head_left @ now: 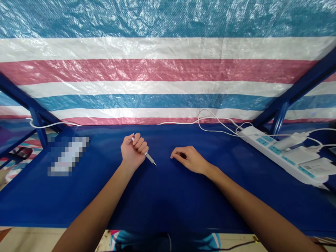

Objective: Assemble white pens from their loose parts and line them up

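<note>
My left hand (133, 150) is closed in a fist round a silver pen (150, 158). The pen's tip points down and to the right, just above the blue table top (168, 196). My right hand (189, 159) rests on the table a little to the right of the pen tip. Its fingers are curled, with the fingertips pinched on the surface; whether anything small is under them I cannot make out.
A white power strip (278, 154) with white chargers plugged in lies at the right, its cables running along the back edge. A blurred white patch (68, 155) sits at the left. Blue frame bars slant at both sides. A striped tarp hangs behind.
</note>
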Available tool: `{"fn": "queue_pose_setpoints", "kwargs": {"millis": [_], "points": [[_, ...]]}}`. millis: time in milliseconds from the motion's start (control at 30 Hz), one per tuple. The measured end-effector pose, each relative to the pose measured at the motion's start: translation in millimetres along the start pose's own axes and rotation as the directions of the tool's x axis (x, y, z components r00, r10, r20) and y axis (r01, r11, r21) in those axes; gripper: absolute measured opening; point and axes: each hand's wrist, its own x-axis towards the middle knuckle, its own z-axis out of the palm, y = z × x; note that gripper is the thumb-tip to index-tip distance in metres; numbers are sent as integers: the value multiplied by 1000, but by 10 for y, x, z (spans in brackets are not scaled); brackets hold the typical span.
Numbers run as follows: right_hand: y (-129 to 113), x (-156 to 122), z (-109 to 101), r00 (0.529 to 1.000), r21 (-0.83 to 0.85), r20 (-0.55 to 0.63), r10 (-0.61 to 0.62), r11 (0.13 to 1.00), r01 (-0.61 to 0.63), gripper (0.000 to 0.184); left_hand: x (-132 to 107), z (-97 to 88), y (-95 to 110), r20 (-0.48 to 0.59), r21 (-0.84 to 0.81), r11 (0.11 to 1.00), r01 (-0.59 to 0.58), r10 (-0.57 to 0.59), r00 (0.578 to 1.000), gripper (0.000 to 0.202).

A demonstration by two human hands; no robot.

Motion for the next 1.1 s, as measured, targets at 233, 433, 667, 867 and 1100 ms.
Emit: {"fn": "queue_pose_setpoints", "kwargs": {"millis": [233, 433, 667, 867, 1100], "points": [[7, 5, 7, 1000, 10, -3, -5, 1000, 5, 24, 19, -28, 2, -3, -28, 1000, -9, 9, 1000, 48], [15, 3, 3, 1000, 8, -1, -6, 1000, 6, 24, 31, -52, -2, 16, -26, 1000, -13, 13, 1000, 46], [7, 3, -1, 1000, 6, 0, 5, 1000, -5, 23, 25, -28, -7, 0, -61, 998, -9, 9, 1000, 48], [-5, 1, -6, 1000, 5, 2, 9, 1000, -9, 24, 17, 0, -6, -24, -74, 997, 4, -5, 1000, 43], [12, -6, -3, 1000, 1, 1, -5, 1000, 5, 25, 35, -11, -18, -33, -48, 998, 30, -31, 999, 44]]}}
